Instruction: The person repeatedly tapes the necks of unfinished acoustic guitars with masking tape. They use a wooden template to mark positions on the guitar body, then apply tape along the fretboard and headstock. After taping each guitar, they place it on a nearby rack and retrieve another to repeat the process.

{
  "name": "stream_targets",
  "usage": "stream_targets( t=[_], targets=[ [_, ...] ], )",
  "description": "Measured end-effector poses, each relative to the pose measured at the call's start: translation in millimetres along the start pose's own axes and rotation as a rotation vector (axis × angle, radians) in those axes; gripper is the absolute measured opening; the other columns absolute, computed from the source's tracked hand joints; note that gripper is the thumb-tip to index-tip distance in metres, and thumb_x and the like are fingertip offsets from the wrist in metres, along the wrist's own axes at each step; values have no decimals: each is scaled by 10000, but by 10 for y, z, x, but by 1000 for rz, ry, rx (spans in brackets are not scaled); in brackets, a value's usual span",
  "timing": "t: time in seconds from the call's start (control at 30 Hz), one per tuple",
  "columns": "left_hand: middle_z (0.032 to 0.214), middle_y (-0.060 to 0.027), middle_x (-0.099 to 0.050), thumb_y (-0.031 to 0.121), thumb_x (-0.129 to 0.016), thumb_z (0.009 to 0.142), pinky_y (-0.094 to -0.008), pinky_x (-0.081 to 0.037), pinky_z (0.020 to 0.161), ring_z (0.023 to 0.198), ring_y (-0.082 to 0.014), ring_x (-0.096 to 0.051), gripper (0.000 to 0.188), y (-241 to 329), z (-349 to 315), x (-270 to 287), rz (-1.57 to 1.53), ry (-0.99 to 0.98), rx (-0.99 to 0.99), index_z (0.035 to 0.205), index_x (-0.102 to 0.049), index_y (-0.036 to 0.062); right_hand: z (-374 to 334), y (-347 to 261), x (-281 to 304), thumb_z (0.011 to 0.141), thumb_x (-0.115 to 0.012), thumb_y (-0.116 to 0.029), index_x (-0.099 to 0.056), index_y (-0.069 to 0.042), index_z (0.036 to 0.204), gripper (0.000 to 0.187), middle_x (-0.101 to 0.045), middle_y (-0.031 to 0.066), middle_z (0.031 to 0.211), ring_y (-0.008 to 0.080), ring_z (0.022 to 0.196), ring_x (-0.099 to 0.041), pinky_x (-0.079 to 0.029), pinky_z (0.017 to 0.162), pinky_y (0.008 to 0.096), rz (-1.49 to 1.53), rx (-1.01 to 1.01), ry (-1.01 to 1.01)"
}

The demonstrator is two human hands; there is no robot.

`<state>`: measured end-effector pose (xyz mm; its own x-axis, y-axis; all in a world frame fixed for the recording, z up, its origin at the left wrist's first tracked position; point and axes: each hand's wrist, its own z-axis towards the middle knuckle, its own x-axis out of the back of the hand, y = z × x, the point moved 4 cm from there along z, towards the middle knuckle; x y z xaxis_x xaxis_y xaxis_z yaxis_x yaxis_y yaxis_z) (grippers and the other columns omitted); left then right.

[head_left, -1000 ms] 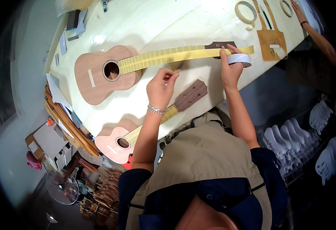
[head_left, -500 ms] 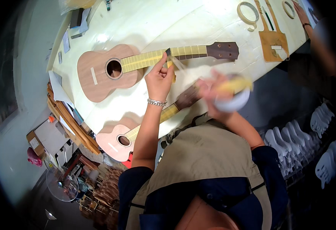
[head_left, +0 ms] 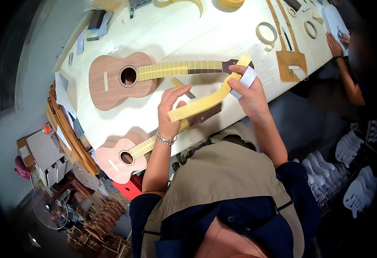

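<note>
A roll of yellow masking tape (head_left: 248, 76) with a white core is gripped in my right hand (head_left: 251, 92). From it a loose strip of yellow tape (head_left: 201, 104) runs left, its free end crossing over my left hand (head_left: 169, 109). The thumb and index finger of that hand are apart. Behind them a small blade tool (head_left: 182, 87), part yellow and part dark, lies on the table. Beyond is an unfinished ukulele (head_left: 100, 88); yellow tape covers its fretboard, except a dark strip on the near edge toward the headstock. A second taped ukulele (head_left: 115, 165) lies nearer, partly behind my left forearm.
Tape rolls (head_left: 266, 33) and a tan leather-like piece (head_left: 291, 64) lie at the table's right. Another person's hand (head_left: 334, 45) rests at the far right edge. White guitar-shaped bodies (head_left: 319, 165) stand below right. Curved wooden pieces (head_left: 70, 129) lean at the left edge.
My left hand has let go of the blade tool at the fretboard and drawn nearer me. My right hand has risen with the roll, now with a strip hanging out. The view has shifted.
</note>
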<state>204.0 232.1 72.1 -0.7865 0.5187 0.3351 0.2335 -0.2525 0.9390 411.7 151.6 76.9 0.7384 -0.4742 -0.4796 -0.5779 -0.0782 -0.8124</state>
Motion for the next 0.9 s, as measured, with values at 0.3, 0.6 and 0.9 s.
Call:
stream_targets(
  t=[0.3, 0.6, 0.9],
  targets=[
    [951, -123, -653, 346, -495, 950, -248, -527, 699, 762, -158, -641, 401, 387, 103, -292, -326, -462, 429, 1089, -587, -19, 41, -259, -151, 814, -653, -51, -580, 15, 1079, 283, -599, 54, 935, 124, 847, -544, -438, 761, 251, -538, 263, -126],
    [841, -83, -615, 37, -651, 792, -301, -483, 713, 754, -159, -603, 163, 456, 325, -321, 67, 240, 49, 947, -626, -7, 301, 137, -272, 974, -442, -252, -449, 43, 1281, 426, -557, 99, 1185, 160, 1115, -517, -404, 943, 289, -171, -34, -331],
    [1028, -145, -616, 91, -688, 790, -338, -473, 832, 937, -226, -602, 558, 395, 316, -75, 152, 378, 150, 1277, -435, -4, 1792, -326, -726, 842, -650, -175, -605, 5, 913, 199, -665, 92, 865, 196, 749, -656, -496, 698, 298, -686, 405, -212]
  ],
)
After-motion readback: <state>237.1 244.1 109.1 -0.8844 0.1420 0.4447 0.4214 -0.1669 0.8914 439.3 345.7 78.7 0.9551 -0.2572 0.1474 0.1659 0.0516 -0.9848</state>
